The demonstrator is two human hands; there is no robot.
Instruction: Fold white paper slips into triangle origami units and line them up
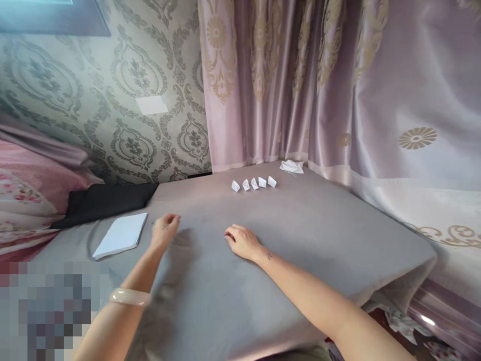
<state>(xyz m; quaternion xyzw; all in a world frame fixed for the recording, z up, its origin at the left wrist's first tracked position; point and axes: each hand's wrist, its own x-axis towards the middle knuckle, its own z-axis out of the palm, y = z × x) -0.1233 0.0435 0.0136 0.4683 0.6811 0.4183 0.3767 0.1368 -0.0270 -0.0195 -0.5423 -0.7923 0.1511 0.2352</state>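
Observation:
My left hand (pixel 164 229) is held just above the grey cloth, its fingers curled together and nothing visible in them. It is nearest to a stack of white paper (pixel 122 235), apart from it on the right side. Resting on the cloth to the right is my right hand (pixel 242 241), fingers loosely closed, with no object showing. Farther back, several small folded white paper pieces (pixel 254 183) stand in a row, touched by neither hand. Behind them on the right lies a small pile of flat folded white paper (pixel 291 166).
A grey cloth (pixel 323 225) covers the table. Black folded fabric (pixel 108 200) lies at the back left, beside pink floral bedding (pixel 30 190). A pink curtain (pixel 270 75) hangs behind the table, next to a patterned wall (pixel 143 65). The lower left corner is pixelated.

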